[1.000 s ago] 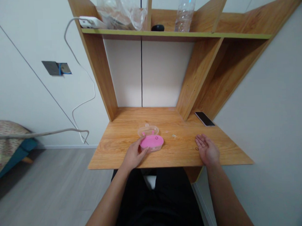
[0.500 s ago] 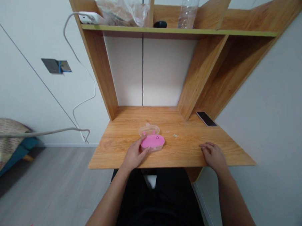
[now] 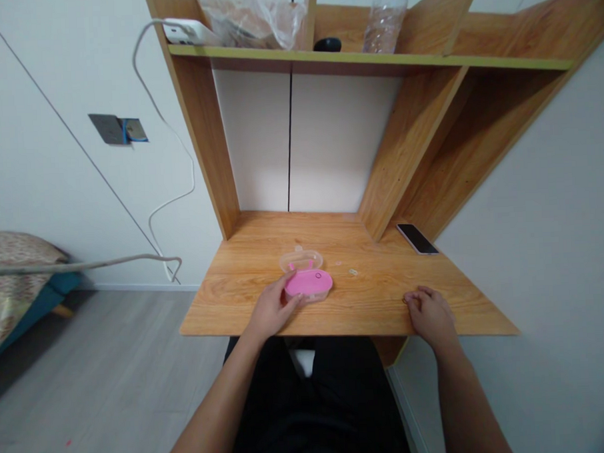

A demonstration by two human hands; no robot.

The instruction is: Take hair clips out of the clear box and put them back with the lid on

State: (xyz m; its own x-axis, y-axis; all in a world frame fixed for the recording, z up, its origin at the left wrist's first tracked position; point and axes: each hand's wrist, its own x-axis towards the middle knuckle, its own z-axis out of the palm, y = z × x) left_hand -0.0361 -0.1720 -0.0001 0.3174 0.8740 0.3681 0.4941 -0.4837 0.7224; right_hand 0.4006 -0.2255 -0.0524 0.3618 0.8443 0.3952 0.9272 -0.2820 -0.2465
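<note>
A small oval box (image 3: 309, 294) with a pink inside and clear sides stands on the desk, its clear lid (image 3: 301, 259) folded open at the back. My left hand (image 3: 274, 306) grips the box's left end, thumb in front and fingers behind. One thin dark ring (image 3: 318, 276) lies on the pink surface. To the right, my right hand (image 3: 430, 314) rests low over the desk, its thumb and forefinger pinched on a small dark ring (image 3: 404, 300) like a hair tie. Between the hands lie pale little rings (image 3: 353, 272) and a faint pinkish one (image 3: 338, 263).
A phone (image 3: 417, 239) lies at the back right of the wooden desk (image 3: 234, 283). Overhead, a shelf (image 3: 284, 55) holds a plastic bag (image 3: 253, 18), a clear bottle (image 3: 386, 19) and a white device (image 3: 186, 32) with a cable hanging down the left.
A small dark ring now shows at my right fingertips, which have closed together. My left hand keeps its hold on the box. The whole view has shifted slightly.
</note>
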